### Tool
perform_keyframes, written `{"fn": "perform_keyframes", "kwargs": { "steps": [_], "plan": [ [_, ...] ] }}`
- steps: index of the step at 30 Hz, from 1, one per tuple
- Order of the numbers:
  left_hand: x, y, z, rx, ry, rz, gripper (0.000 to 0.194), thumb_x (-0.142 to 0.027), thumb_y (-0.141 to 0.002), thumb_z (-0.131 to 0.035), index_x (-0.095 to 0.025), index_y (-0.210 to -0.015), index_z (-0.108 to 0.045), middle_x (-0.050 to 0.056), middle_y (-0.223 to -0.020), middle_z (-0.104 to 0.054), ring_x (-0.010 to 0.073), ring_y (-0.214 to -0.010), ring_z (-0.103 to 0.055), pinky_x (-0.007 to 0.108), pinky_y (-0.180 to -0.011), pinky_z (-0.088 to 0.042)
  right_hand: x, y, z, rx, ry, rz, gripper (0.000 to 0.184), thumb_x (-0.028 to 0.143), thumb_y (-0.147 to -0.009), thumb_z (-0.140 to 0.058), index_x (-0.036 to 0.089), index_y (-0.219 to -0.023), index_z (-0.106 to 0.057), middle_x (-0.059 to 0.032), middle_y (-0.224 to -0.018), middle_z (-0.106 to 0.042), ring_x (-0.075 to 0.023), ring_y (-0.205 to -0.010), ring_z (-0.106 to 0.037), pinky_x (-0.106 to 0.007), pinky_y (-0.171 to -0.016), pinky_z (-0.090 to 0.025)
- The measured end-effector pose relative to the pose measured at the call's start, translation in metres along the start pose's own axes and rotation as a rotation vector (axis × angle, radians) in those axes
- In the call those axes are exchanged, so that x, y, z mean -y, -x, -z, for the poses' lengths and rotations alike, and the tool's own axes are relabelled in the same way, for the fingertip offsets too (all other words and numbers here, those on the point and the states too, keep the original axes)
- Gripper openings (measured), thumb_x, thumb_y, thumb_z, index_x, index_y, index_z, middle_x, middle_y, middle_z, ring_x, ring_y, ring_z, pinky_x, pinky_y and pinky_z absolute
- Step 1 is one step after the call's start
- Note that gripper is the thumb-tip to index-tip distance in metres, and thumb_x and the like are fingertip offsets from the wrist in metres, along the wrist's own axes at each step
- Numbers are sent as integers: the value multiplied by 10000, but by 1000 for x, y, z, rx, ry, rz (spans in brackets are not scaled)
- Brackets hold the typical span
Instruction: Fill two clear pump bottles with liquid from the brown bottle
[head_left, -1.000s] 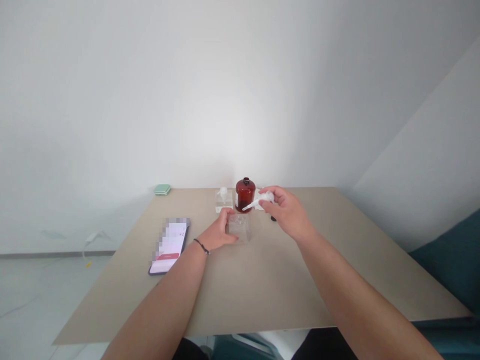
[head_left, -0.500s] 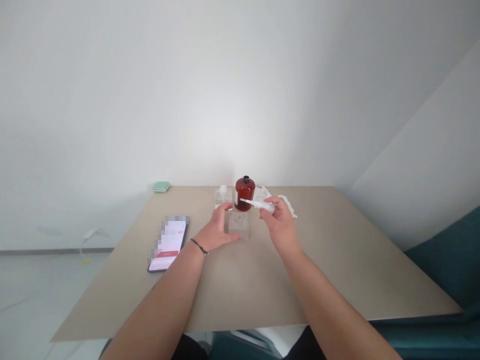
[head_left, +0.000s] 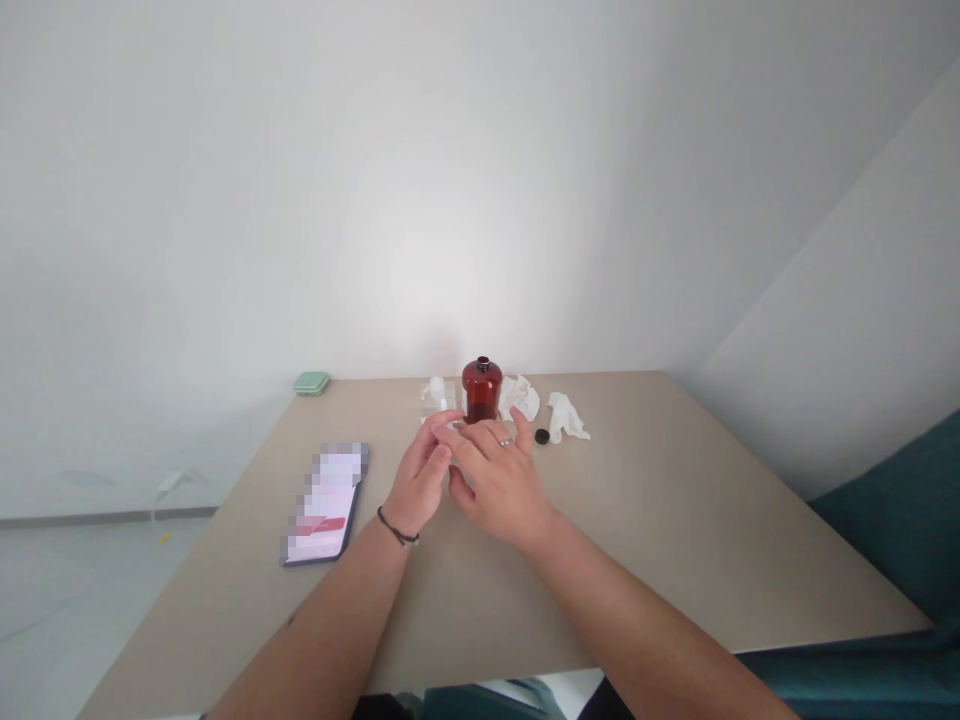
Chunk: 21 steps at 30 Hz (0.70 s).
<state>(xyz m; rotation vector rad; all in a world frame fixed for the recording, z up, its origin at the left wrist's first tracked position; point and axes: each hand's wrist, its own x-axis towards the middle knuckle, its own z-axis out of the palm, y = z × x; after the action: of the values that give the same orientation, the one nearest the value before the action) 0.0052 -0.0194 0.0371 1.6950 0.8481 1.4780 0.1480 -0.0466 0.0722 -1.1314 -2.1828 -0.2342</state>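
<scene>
My hands meet at the table's middle, just in front of an amber bottle (head_left: 481,390) that stands uncapped. My right hand (head_left: 499,480), wearing a ring, lies palm down with its fingers stretched to the left and its thumb raised. It covers the spot where a clear box stood. My left hand (head_left: 421,478), with a dark cord at the wrist, curls its fingers up against the right fingertips. Whatever it holds is hidden. The white dropper is not visible.
A black cap (head_left: 541,436) and two crumpled white tissues (head_left: 568,417) lie right of the bottle. A small clear container (head_left: 435,393) sits to its left. A phone (head_left: 324,505) lies at the left, a green case (head_left: 310,382) at the far corner.
My right hand, which held a white dropper, has come down and left over the clear box and onto my left fingers. The dropper and the box are out of sight now.
</scene>
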Motion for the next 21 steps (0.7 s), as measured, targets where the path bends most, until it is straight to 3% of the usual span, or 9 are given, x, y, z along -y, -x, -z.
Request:
{"fn": "perform_keyframes", "kwargs": {
  "steps": [3, 5, 9, 13, 17, 21],
  "plan": [
    [4, -2, 3, -21, 66, 74, 427, -508, -952, -524, -231, -1277, -516, 75, -1210, -639, 220, -1063, -633, 370, -962, -506, -17, 3, 6, 4, -27, 18, 513, 228, -885, -524, 322, -1389, -507, -40, -1250, -667, -236, -1159, -583, -521, -1197, -91],
    [6, -4, 7, -26, 81, 120, 395, -469, -943, -562, -243, -1262, -508, 67, -1187, -652, 195, -983, -654, 344, -894, -530, -44, 6, 10, -31, -22, -37, 462, 268, -907, -498, 296, -1367, -530, -50, -1238, -672, -234, -1158, -590, -504, -1187, -141],
    [8, -10, 18, -19, -67, 101, 324, -458, -964, -519, -229, -1189, -565, 55, -1083, -648, 162, -857, -650, 328, -833, -540, -124, 20, 14, -81, 64, -407, 418, 286, -908, -458, 205, -1296, -592, -111, -1170, -695, -274, -1129, -597, -473, -1086, -315],
    [14, -15, 26, -6, -356, 33, 273, -392, -994, -439, -226, -1085, -637, 45, -993, -591, 152, -798, -596, 319, -805, -522, -183, 35, 4, 31, 162, -665, 429, 326, -914, -438, 197, -1283, -615, -143, -1229, -652, -304, -1150, -581, -473, -1014, -382],
    [21, -15, 29, 31, -528, 14, 234, -309, -991, -421, -220, -1003, -638, 38, -952, -544, 177, -873, -575, 337, -876, -477, -192, 40, -13, 229, 210, -791, 464, 468, -934, -437, 266, -1316, -606, -154, -1323, -593, -355, -1204, -539, -525, -983, -377],
    [23, -14, 29, 82, -601, 84, 154, -301, -949, -495, -211, -978, -617, 30, -968, -473, 154, -792, -565, 291, -727, -478, -187, 34, -24, 265, 242, -770, 429, 460, -909, -496, 263, -1266, -631, -133, -1266, -644, -325, -1161, -574, -524, -1012, -321]
  ]
}}
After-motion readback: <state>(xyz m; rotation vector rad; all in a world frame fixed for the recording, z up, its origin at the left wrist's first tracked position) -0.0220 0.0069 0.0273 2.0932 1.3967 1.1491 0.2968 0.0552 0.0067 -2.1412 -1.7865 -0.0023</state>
